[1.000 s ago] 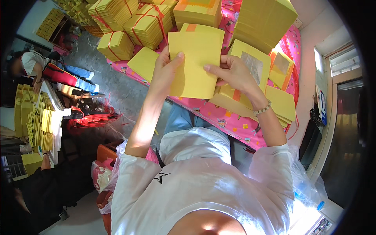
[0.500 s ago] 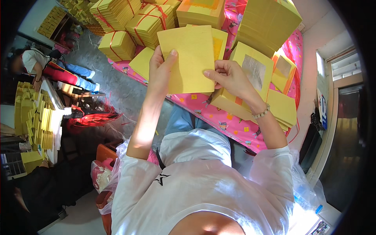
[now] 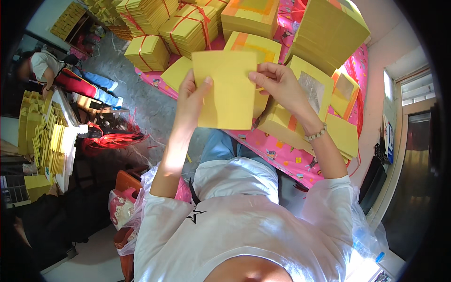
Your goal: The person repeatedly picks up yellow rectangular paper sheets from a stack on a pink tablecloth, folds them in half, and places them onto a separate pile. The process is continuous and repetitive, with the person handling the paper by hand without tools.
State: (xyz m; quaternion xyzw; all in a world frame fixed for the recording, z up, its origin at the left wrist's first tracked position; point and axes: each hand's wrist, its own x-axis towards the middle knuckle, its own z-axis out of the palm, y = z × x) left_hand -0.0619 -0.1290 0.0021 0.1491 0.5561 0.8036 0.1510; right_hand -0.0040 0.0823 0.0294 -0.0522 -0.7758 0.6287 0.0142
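In front of me I hold a rectangular sheet of yellow paper (image 3: pixel 228 94); whether it is one sheet or a thin stack I cannot tell. My left hand (image 3: pixel 191 96) grips its left edge, thumb on the face and fingers behind. At the upper right edge, my right hand (image 3: pixel 282 87) pinches the paper between thumb and curled fingers. Behind the paper, partly hidden, stands a stack of yellow paper with an orange patch (image 3: pixel 258 43). Close to my right wrist lies another stack with a silver-grey square (image 3: pixel 311 91) on top.
A pink patterned cloth (image 3: pixel 286 162) covers the table. Bundles tied with red string (image 3: pixel 188 28) stand at the back left, a tall yellow stack (image 3: pixel 329 30) at the back right. Left, a person (image 3: pixel 47 70) leans over a side table (image 3: pixel 70 136) with yellow stacks. Red strands (image 3: pixel 115 138) hang nearby.
The yellow paper has come down slightly toward me. My right hand has shifted from lower on the paper's right edge to near its upper right corner. My left hand keeps its grip.
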